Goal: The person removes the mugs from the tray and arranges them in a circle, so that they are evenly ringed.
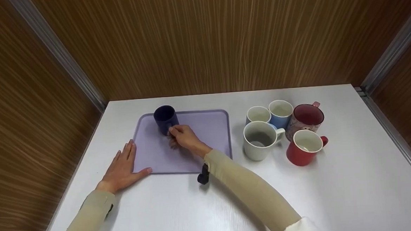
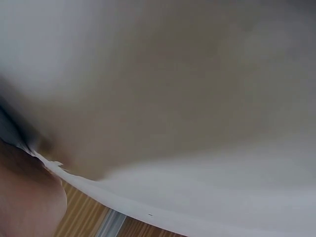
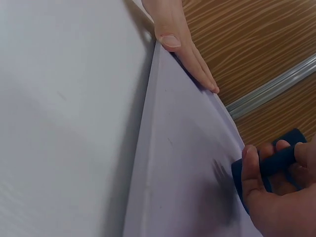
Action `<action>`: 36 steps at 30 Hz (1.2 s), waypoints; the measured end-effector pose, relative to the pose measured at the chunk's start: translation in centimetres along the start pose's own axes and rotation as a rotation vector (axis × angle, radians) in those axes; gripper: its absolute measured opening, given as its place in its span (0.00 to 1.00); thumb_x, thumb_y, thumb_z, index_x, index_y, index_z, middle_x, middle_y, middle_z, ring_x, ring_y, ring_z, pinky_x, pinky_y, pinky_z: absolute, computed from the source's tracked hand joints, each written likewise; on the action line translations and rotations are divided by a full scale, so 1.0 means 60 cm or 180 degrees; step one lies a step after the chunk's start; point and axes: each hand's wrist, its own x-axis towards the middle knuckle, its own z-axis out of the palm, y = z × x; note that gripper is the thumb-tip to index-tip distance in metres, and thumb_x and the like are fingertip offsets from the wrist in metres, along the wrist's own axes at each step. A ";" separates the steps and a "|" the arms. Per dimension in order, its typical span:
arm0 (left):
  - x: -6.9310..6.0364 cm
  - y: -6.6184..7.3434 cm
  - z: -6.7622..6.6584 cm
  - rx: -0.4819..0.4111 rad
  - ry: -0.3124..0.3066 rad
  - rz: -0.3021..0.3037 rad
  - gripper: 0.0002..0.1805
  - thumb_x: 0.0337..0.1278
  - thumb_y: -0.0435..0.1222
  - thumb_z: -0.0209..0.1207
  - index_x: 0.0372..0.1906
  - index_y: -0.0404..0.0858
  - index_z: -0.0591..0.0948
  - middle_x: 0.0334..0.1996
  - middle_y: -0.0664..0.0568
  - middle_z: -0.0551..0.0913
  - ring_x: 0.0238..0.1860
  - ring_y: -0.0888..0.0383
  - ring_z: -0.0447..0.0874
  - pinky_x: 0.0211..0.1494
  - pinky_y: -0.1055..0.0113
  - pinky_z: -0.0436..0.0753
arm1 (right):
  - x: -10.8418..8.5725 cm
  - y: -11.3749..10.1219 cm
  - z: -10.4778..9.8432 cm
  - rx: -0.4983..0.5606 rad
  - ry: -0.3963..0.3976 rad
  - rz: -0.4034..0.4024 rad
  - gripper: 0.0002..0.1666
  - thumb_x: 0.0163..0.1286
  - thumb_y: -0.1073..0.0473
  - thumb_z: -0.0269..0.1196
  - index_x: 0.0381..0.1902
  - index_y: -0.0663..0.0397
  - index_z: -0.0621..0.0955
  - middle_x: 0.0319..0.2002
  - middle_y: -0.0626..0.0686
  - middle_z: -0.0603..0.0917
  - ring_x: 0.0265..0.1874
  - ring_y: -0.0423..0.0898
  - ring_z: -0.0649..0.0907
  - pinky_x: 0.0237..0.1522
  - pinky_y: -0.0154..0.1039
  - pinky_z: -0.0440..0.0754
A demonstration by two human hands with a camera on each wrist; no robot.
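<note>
A dark blue mug (image 1: 164,119) is at the back left of a lilac tray (image 1: 206,136). My right hand (image 1: 185,137) grips this mug by its handle; in the right wrist view, the fingers curl round the handle of the mug (image 3: 280,163). Whether the mug's base touches the tray cannot be told. At the tray's front left corner lies my left hand (image 1: 121,171), its fingers straight along the left edge and its thumb at the front edge. The left wrist view shows mostly blurred white table and part of the hand (image 2: 29,202).
Right of the tray stand several mugs: a large white mug (image 1: 254,150), a red mug (image 1: 299,154), a patterned mug with a pink handle (image 1: 292,126), a blue mug (image 1: 279,120) and another pale-rimmed one (image 1: 249,119). Wood-grain panels (image 1: 222,40) enclose the white table (image 1: 154,209).
</note>
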 end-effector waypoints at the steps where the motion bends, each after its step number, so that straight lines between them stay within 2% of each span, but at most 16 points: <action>1: 0.000 0.000 0.000 0.0002 -0.0002 -0.0002 0.67 0.64 0.73 0.57 0.85 0.26 0.46 0.88 0.35 0.41 0.88 0.36 0.41 0.88 0.38 0.45 | 0.000 0.000 -0.001 -0.0014 0.0024 -0.0032 0.21 0.86 0.60 0.55 0.48 0.80 0.82 0.44 0.74 0.86 0.28 0.51 0.86 0.42 0.54 0.92; 8: -0.001 0.003 0.001 0.0012 0.0010 0.0005 0.67 0.65 0.72 0.57 0.85 0.26 0.46 0.88 0.36 0.41 0.88 0.37 0.40 0.88 0.39 0.45 | -0.008 -0.001 -0.012 -0.0167 0.0150 -0.0177 0.19 0.84 0.61 0.58 0.42 0.74 0.86 0.39 0.70 0.89 0.29 0.56 0.87 0.40 0.56 0.92; 10: -0.001 0.005 0.001 -0.0001 0.0009 0.0028 0.67 0.65 0.72 0.57 0.85 0.26 0.46 0.87 0.35 0.41 0.88 0.36 0.41 0.88 0.38 0.45 | -0.016 -0.004 -0.017 -0.0186 0.0122 -0.0194 0.20 0.84 0.60 0.58 0.43 0.75 0.86 0.41 0.72 0.88 0.29 0.59 0.87 0.41 0.59 0.91; 13: 0.001 0.007 -0.001 -0.0018 -0.0013 0.0023 0.67 0.65 0.72 0.57 0.85 0.26 0.46 0.88 0.35 0.40 0.88 0.36 0.40 0.88 0.38 0.44 | -0.029 -0.015 -0.026 -0.0199 0.0047 -0.0222 0.20 0.85 0.60 0.57 0.45 0.77 0.86 0.38 0.68 0.88 0.31 0.62 0.86 0.45 0.63 0.89; 17: 0.003 0.005 -0.005 -0.0027 -0.0020 0.0004 0.67 0.65 0.73 0.57 0.85 0.27 0.45 0.88 0.36 0.40 0.88 0.37 0.39 0.88 0.38 0.44 | -0.049 -0.032 -0.039 -0.0236 -0.0056 -0.0293 0.19 0.85 0.59 0.57 0.46 0.73 0.86 0.34 0.57 0.87 0.29 0.57 0.85 0.41 0.54 0.90; 20: 0.001 0.002 -0.005 -0.0032 -0.0037 0.0001 0.67 0.65 0.72 0.57 0.85 0.26 0.45 0.88 0.35 0.40 0.88 0.36 0.39 0.87 0.38 0.44 | -0.067 -0.042 -0.049 -0.0293 -0.0139 -0.0365 0.18 0.85 0.59 0.57 0.43 0.69 0.86 0.32 0.53 0.86 0.27 0.46 0.83 0.35 0.41 0.87; 24: -0.004 -0.001 -0.004 -0.0044 -0.0048 -0.0008 0.68 0.65 0.73 0.56 0.85 0.27 0.45 0.88 0.35 0.39 0.88 0.36 0.38 0.87 0.37 0.43 | -0.092 -0.054 -0.064 -0.0359 -0.0262 -0.0495 0.18 0.86 0.59 0.56 0.39 0.68 0.84 0.30 0.50 0.85 0.25 0.42 0.82 0.30 0.33 0.84; 27: -0.007 -0.002 -0.005 -0.0064 -0.0027 -0.0008 0.68 0.65 0.73 0.56 0.85 0.27 0.45 0.88 0.35 0.39 0.88 0.36 0.38 0.87 0.37 0.43 | -0.112 -0.065 -0.077 -0.0390 -0.0359 -0.0585 0.20 0.86 0.59 0.55 0.40 0.70 0.83 0.31 0.49 0.85 0.26 0.46 0.82 0.30 0.34 0.83; 31: -0.008 -0.001 -0.006 -0.0075 -0.0017 0.0004 0.67 0.65 0.72 0.57 0.85 0.27 0.44 0.88 0.35 0.39 0.88 0.36 0.38 0.87 0.37 0.43 | -0.142 -0.079 -0.098 -0.0395 -0.0447 -0.0668 0.20 0.87 0.58 0.54 0.40 0.71 0.83 0.33 0.52 0.85 0.28 0.50 0.84 0.32 0.36 0.85; 36: -0.002 0.003 -0.005 -0.0053 -0.0058 0.0024 0.68 0.65 0.73 0.56 0.85 0.27 0.43 0.88 0.35 0.39 0.88 0.36 0.37 0.88 0.37 0.43 | -0.186 -0.094 -0.130 -0.0366 -0.0480 -0.0766 0.21 0.87 0.57 0.55 0.39 0.69 0.82 0.33 0.55 0.85 0.27 0.48 0.85 0.32 0.36 0.85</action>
